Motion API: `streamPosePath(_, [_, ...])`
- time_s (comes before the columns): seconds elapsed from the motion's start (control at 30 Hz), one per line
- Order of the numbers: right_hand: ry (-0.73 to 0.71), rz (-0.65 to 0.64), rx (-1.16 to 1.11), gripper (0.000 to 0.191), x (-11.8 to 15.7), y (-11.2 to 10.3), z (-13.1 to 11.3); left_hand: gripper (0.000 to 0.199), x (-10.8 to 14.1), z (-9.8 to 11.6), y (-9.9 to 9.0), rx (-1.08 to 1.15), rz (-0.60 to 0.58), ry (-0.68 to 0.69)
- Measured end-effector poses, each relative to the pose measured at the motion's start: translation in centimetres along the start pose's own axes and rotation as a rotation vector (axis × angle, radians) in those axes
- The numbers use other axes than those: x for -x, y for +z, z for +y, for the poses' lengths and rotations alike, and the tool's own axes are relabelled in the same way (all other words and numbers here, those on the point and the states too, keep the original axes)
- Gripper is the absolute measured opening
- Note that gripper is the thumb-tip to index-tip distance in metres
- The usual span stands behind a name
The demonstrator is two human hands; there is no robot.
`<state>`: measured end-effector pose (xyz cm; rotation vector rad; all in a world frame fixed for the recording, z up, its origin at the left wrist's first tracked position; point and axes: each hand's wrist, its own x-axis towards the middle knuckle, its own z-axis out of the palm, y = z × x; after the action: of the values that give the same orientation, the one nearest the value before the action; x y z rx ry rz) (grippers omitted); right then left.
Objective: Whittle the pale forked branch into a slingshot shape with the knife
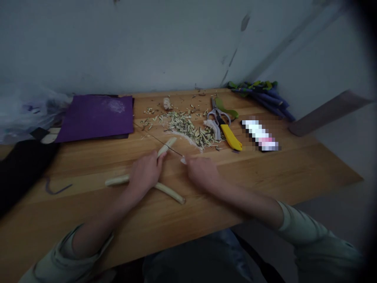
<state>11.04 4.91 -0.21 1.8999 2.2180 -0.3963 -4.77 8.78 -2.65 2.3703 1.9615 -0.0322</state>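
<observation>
My left hand [144, 173] is closed round a pale peeled stick [167, 145], pressing it down near the tabletop. Another peeled stick [171, 192] shows on both sides beneath that hand; whether it is one bent piece or two is hidden. My right hand [202, 171] is closed, just right of the held stick. From its fingers a thin dark wire-like tool [160, 140] runs leftward across the stick's upper part. A small white piece [183, 160] shows at the right fingertips; the tool's grip is hidden.
Beyond my hands lie green-and-white shavings [191, 131], scissors [218, 114] and a yellow utility knife [231, 136]. A phone [260, 135] and purple stems [262, 96] are to the right. Purple sheets [98, 118], a plastic bag [32, 112] and dark cloth [26, 169] are left.
</observation>
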Motion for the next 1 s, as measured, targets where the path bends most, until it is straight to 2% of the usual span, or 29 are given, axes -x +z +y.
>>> streamPosePath(0.13, [-0.067, 0.130, 0.025, 0.032, -2.3, -0.3, -0.5, 0.058, 0.3, 0.1, 0.0, 0.020, -0.006, 0.033])
streamPosePath(0.3, [-0.075, 0.208, 0.047, 0.034, -2.8, 0.0, -0.7, 0.057, 0.3, 0.4, -0.3, 0.033, -0.009, 0.009])
streamPosePath(0.8, [-0.087, 0.293, 0.040, 0.031, -2.8, 0.6, -0.1, 0.051, 0.5, 0.2, -0.2, 0.053, 0.035, 0.022])
streamPosePath(1.0, [-0.119, 0.313, 0.026, 0.027, -2.7, 0.4, -0.3, 0.047, 0.8, 0.2, -1.0, 0.081, 0.042, 0.004])
